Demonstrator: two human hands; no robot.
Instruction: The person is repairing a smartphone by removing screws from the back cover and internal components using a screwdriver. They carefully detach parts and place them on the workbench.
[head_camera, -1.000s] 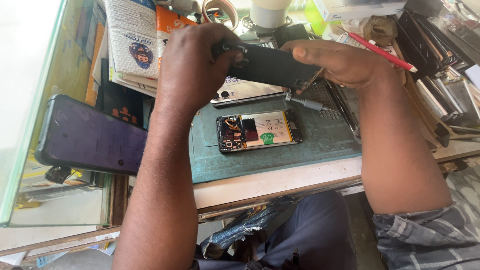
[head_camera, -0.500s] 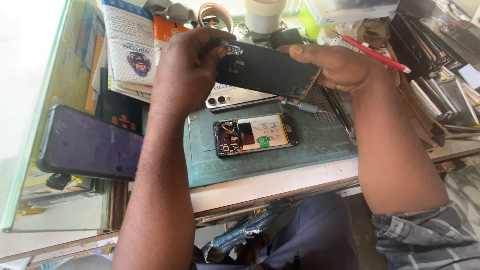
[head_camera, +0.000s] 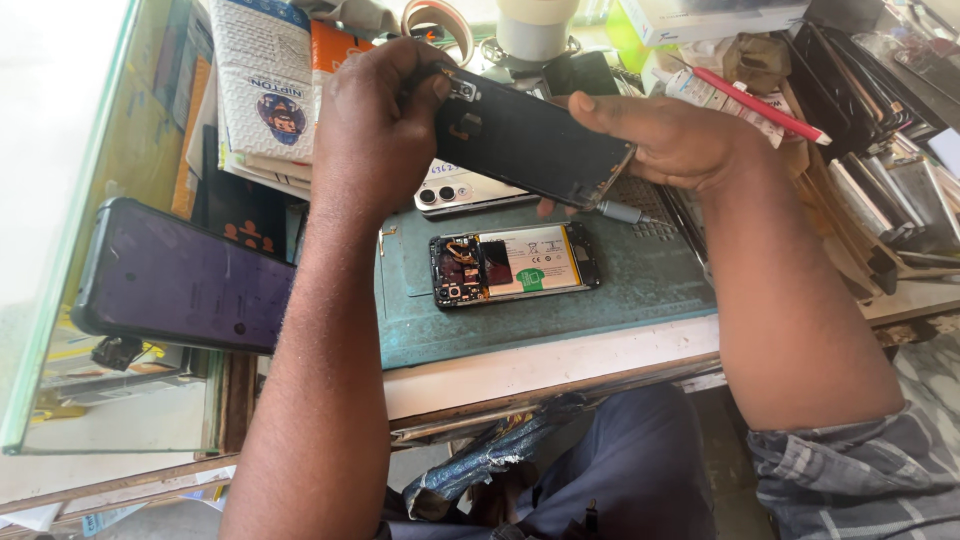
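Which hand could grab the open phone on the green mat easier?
Left, probably. The left hand only pinches a corner of the black panel, while the right hand supports it. Both hover above the open phone.

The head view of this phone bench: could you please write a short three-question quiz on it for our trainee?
1. True or false: the opened phone lies on the green mat with its inner parts facing up.
2. What do the left hand and right hand hold between them?
A. a black phone back cover
B. a red pen
C. a roll of tape
3. Which lies nearer the glass pane at the left: the dark purple phone or the silver phone?

Key:
1. True.
2. A, the black phone back cover, held above the mat.
3. The dark purple phone.
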